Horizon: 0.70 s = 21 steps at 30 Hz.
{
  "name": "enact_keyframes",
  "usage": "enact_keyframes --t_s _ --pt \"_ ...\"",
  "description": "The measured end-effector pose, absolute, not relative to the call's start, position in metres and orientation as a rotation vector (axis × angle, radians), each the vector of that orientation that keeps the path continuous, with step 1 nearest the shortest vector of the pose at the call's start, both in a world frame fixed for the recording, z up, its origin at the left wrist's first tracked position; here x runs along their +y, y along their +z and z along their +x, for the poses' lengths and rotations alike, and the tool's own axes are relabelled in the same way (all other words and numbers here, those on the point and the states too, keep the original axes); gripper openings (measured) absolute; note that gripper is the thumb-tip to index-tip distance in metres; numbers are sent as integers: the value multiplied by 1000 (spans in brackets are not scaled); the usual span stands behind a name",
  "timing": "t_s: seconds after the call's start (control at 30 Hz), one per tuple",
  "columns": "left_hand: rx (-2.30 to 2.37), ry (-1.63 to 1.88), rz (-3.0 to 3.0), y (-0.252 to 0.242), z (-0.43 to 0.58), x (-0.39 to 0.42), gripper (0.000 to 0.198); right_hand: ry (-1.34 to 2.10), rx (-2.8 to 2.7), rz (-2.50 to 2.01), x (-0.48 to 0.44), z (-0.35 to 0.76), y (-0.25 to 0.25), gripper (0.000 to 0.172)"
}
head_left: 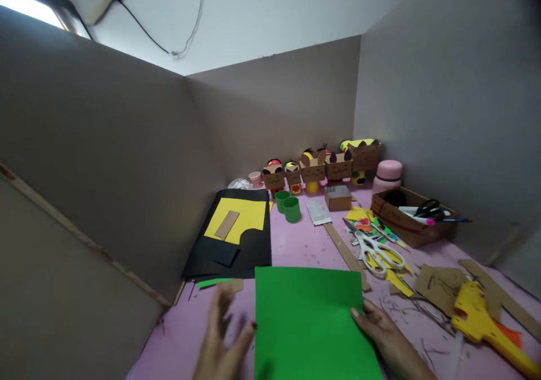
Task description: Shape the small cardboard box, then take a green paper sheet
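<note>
Over the table (302, 250), a sheet of paper (313, 323) is between the left hand (220, 343) and the right hand (386, 335). Behind it stand two cups (292, 211), figures (313, 172) farther back. Left lies a paper stack (258, 256); right, scissors (376, 251), a glue gun (472, 315) nearer, a box (393, 216) behind.

Holds bare left hand (222, 352) blurred and unclenched, fingers raised, red-nailed thumb stretched aside. Pinches with bare right hand (384, 334), thumb uppermost, wrist slanting in from lower right.
</note>
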State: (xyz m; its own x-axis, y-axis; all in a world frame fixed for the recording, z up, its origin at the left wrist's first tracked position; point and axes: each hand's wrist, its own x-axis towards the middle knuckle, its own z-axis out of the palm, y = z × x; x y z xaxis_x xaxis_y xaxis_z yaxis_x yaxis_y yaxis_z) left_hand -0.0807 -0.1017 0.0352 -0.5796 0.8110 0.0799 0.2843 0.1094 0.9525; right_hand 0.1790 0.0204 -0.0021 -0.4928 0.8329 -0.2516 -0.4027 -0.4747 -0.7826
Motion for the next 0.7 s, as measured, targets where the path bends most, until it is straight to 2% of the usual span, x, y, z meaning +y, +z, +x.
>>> enact_keyframes --t_s 0.07,0.1,0.17,0.37,0.5,0.6,0.63,0.7 --pt "1599 1334 940 38 -74 -76 79 2016 -837 -822 20 180 1 40" --pt "1471 1263 866 39 -71 -68 78 2021 -836 -812 19 180 2 40" --pt "1389 1205 769 38 -68 -60 64 2066 -857 -775 19 180 2 40" --pt "1441 1220 773 39 -75 -67 47 2190 -926 -701 17 177 -2 38" --pt "1488 1275 853 35 -88 -71 56 2221 -821 -686 17 176 0 34" --pt "1757 1365 1140 18 -102 -73 66 2236 -745 -661 19 176 2 33" --pt "1844 1267 1227 11 -106 -74 68 2244 -730 -649 20 176 1 32" --pt "1922 1066 1288 0 -107 -81 53 2257 -727 -638 21 177 1 31"
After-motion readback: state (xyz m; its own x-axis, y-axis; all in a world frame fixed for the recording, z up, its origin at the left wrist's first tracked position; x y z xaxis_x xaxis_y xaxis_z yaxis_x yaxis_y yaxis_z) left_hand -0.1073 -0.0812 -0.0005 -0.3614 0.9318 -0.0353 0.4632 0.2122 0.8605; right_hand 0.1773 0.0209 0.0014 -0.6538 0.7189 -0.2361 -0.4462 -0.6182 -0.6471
